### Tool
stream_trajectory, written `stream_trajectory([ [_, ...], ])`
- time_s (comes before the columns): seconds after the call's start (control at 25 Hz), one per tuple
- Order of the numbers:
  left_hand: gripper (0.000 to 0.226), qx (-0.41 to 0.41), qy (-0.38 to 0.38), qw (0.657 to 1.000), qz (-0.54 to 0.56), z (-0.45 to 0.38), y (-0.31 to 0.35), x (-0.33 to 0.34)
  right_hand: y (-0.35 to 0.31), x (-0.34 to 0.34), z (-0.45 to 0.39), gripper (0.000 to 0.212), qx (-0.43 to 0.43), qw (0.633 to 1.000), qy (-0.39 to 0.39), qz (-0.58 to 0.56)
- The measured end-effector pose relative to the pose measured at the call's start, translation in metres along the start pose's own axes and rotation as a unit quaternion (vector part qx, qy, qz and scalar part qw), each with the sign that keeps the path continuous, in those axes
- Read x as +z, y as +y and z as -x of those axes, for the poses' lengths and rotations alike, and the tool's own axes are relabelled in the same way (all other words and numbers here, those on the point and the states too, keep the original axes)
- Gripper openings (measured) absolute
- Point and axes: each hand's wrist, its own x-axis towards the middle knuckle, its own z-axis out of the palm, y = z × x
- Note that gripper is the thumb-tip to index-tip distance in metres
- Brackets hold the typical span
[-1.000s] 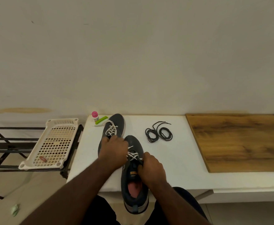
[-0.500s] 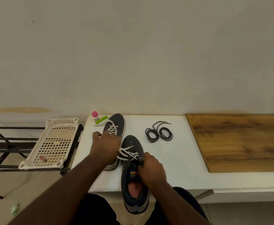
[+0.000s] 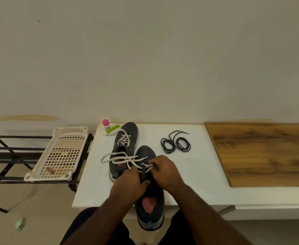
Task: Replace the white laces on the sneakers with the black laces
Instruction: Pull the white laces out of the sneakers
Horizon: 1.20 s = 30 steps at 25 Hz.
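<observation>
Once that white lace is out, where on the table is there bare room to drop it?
Bare white table lies between the near sneaker and the wooden board, in front of the black laces. A narrower strip runs along the left edge, near side. The far left corner is crowded: bottle, green item, far sneaker, loose lace ends.

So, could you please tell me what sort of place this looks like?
Probably a home entryway or utility corner: a low white bench against a plain wall, a black metal rack carrying a plastic tray, and two sneakers being relaced.
</observation>
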Motion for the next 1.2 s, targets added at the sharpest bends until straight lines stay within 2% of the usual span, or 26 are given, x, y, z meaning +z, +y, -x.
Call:
stream_trajectory([
  [0.12, 0.016, 0.002, 0.019, 1.000, 0.014, 0.000, -0.008, 0.006, -0.016, 0.008, -0.010, 0.020, -0.053, 0.989, -0.088, 0.110],
  [0.2, 0.014, 0.008, 0.041, 0.999, 0.013, 0.000, -0.010, 0.005, -0.019, 0.013, -0.008, 0.019, -0.063, 0.986, -0.080, 0.134],
  [0.24, 0.014, 0.007, 0.047, 0.999, 0.013, 0.000, -0.012, 0.004, -0.013, 0.011, -0.008, 0.017, -0.040, 0.993, -0.041, 0.104],
  [0.32, 0.014, -0.004, 0.050, 0.998, 0.022, 0.000, -0.014, 0.003, 0.007, -0.002, -0.008, 0.017, 0.096, 0.994, 0.040, 0.019],
  [0.36, 0.015, -0.006, 0.049, 0.998, 0.027, 0.000, -0.015, 0.004, 0.016, -0.009, -0.006, 0.015, 0.148, 0.987, 0.053, -0.026],
  [0.4, 0.015, -0.002, 0.048, 0.998, 0.029, 0.000, -0.014, 0.004, 0.023, -0.012, -0.004, 0.009, 0.152, 0.985, 0.046, -0.062],
  [0.48, 0.013, 0.012, 0.053, 0.998, 0.033, 0.001, -0.012, 0.007, 0.015, -0.014, 0.000, 0.031, 0.081, 0.990, -0.021, -0.109],
  [0.52, 0.012, 0.019, 0.054, 0.998, 0.038, 0.001, -0.011, 0.008, 0.005, -0.010, 0.001, 0.033, 0.030, 0.995, -0.056, -0.079],
  [0.6, 0.012, 0.026, 0.052, 0.998, 0.038, 0.001, -0.009, 0.008, -0.015, 0.000, 0.002, 0.026, -0.073, 0.990, -0.084, 0.090],
  [0.64, 0.012, 0.025, 0.053, 0.998, 0.035, 0.001, -0.009, 0.009, -0.018, 0.004, 0.000, 0.025, -0.100, 0.977, -0.069, 0.172],
  [0.72, 0.014, 0.017, 0.057, 0.998, 0.033, 0.001, -0.010, 0.009, -0.013, 0.001, -0.002, 0.022, -0.084, 0.973, -0.025, 0.212],
  [0.8, 0.014, 0.011, 0.060, 0.998, 0.032, 0.002, -0.010, 0.010, 0.010, -0.011, -0.004, 0.018, 0.052, 0.991, 0.040, 0.119],
  [0.84, 0.014, 0.009, 0.061, 0.998, 0.033, 0.002, -0.010, 0.011, 0.023, -0.020, -0.003, 0.017, 0.110, 0.988, 0.070, 0.082],
  [0.88, 0.014, 0.008, 0.061, 0.997, 0.035, 0.002, -0.010, 0.011, 0.032, -0.025, -0.001, 0.021, 0.128, 0.986, 0.081, 0.072],
  [0.96, 0.013, 0.010, 0.061, 0.997, 0.038, 0.002, -0.010, 0.012, 0.033, -0.023, 0.002, 0.040, 0.060, 0.994, 0.049, 0.071],
  [1.0, 0.012, 0.012, 0.059, 0.997, 0.037, 0.002, -0.010, 0.012, 0.019, -0.018, 0.004, 0.043, 0.006, 0.996, 0.020, 0.083],
  [1.08, 0.011, 0.015, 0.053, 0.998, 0.031, 0.001, -0.009, 0.013, -0.012, -0.001, 0.010, 0.036, -0.076, 0.978, -0.035, 0.190],
  [1.16, 0.011, 0.014, 0.054, 0.998, 0.025, 0.002, -0.009, 0.012, -0.023, 0.006, 0.010, 0.032, -0.091, 0.967, -0.036, 0.235],
  [1.2, 0.013, 0.011, 0.058, 0.998, 0.026, 0.002, -0.010, 0.012, -0.017, 0.001, 0.007, 0.031, -0.059, 0.973, -0.012, 0.225],
])
